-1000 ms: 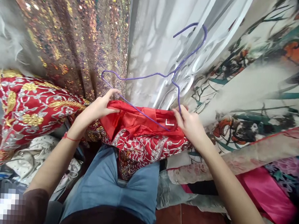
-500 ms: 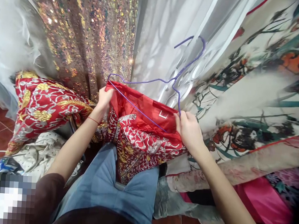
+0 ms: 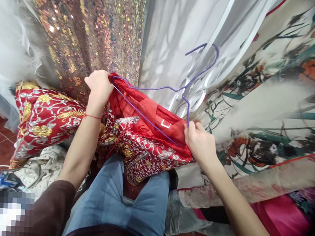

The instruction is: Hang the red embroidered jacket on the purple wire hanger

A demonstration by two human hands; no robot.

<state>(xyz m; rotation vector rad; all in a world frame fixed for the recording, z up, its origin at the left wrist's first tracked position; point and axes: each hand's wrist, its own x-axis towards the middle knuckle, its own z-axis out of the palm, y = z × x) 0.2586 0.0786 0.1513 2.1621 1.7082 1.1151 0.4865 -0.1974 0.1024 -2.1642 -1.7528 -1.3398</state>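
Note:
A red garment (image 3: 155, 150) with silver and gold embroidery is stretched between my two hands, its red lining and a small white label facing up. Inside its upper edge lies a purple wire hanger (image 3: 154, 88), the hook pointing up and right, away from me. My left hand (image 3: 99, 87) is closed on the garment's left upper corner, by the hanger's left end. My right hand (image 3: 201, 142) grips the right corner of the garment together with the hanger's right arm. The fingertips of my left hand are hidden behind the hand and cloth.
Sequinned cloth (image 3: 98, 32) and white fabric with cut-out trim (image 3: 199, 81) hang right ahead. At left are a red embroidered piece (image 3: 43, 121) and a dotted white cloth (image 3: 42, 168). Floral cloth (image 3: 260, 131) hangs at right, above a pink fabric (image 3: 279, 218).
My left hand has moved up and left and turned over at the garment's left corner, pulling that edge outward along the hanger. My right hand stays almost in place.

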